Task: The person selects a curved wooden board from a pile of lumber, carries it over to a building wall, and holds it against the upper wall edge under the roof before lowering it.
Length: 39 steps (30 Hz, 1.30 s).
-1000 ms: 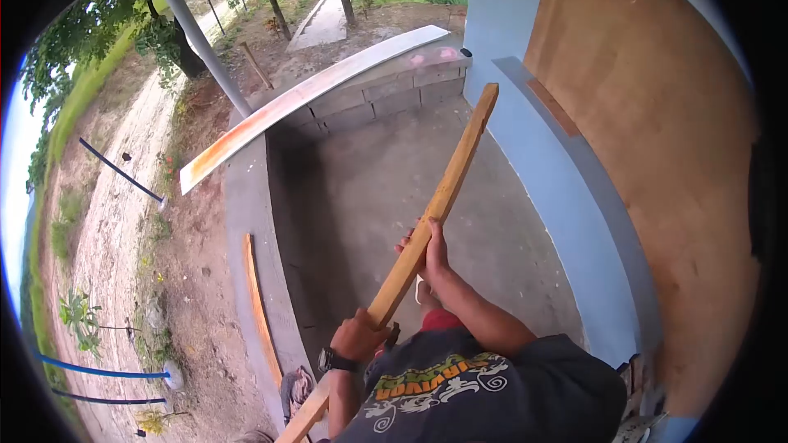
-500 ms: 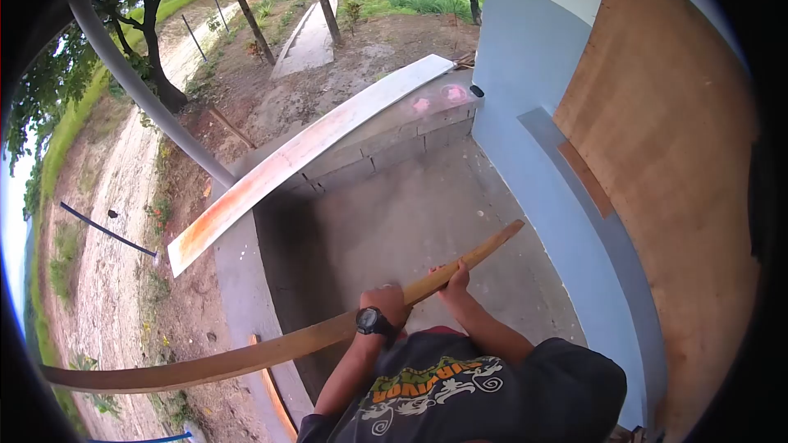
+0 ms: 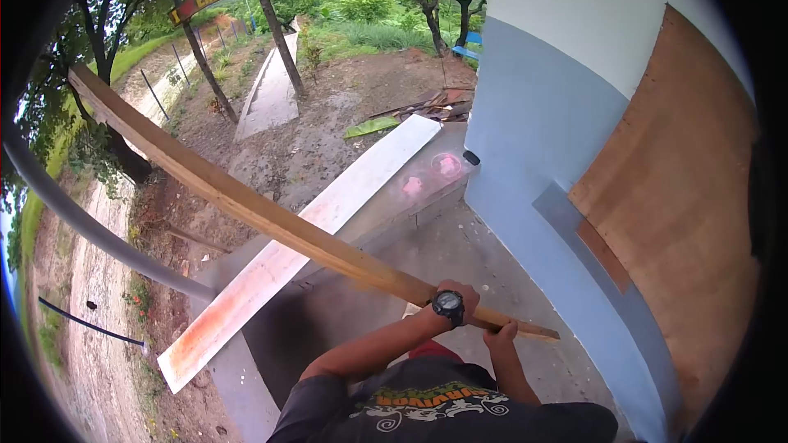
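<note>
A long wooden beam [image 3: 246, 201] slants across the view, its far end raised toward the trees at upper left. My left hand [image 3: 460, 299], with a black watch on its wrist, is closed over the beam not far from its near end. Farther down, close to that end, my right hand [image 3: 502, 335] grips the same beam, thumb on the near side and fingers mostly hidden. Beneath the beam, a white board [image 3: 373, 160] with orange stains lies across the low block wall.
To my right stands a blue and white wall [image 3: 546, 107] with a brown plywood panel [image 3: 673, 197]. A grey pole [image 3: 107, 238] rises at left. A small black object [image 3: 471, 157] sits on the ledge by the wall. Scrap wood [image 3: 431, 107] lies on the ground beyond.
The beam's far end has swung up and forward from low at the left. Both hands have moved rightward and lower with it, still holding on. My view has tilted up somewhat.
</note>
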Available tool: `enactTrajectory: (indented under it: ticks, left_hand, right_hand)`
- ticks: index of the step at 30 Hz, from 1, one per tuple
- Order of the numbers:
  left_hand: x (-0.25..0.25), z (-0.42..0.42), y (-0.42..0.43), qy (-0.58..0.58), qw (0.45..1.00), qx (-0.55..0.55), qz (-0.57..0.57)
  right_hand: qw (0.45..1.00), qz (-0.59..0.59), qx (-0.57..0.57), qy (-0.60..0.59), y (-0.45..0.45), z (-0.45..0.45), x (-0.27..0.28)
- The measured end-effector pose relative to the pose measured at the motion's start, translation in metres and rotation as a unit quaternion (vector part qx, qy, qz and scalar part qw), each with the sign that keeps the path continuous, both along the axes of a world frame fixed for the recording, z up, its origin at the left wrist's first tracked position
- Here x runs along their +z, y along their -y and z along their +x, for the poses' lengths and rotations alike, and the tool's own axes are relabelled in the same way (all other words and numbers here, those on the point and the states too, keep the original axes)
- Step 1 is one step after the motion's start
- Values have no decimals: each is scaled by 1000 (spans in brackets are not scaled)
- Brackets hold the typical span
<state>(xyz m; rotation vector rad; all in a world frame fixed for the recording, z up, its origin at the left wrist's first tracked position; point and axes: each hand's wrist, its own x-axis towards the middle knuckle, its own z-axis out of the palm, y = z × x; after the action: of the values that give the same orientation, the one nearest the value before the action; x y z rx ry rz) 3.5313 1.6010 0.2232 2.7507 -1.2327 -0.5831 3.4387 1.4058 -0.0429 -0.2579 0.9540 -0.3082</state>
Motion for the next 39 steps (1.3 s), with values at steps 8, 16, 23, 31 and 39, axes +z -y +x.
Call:
enactTrajectory:
  ticks: [8, 16, 23, 31, 39]
  left_hand:
    - [113, 207, -94, 439, 718, 293, -454]
    - [101, 455, -77, -285, 538, 187, -771]
    - [213, 712, -53, -370, 534, 11, -760]
    - [435, 833, 20, -473, 475, -87, -737]
    - [517, 761, 98, -531, 597, -132, -587]
  right_hand:
    - [989, 23, -143, 14, 6, 197, 28]
    - [970, -20, -193, 148, 5, 342, 105]
    - [899, -263, -257, 237, 10, 519, 330]
    - [792, -352, -466, 180, 45, 627, 613]
    - [755, -323, -548, 162, 86, 565, 621]
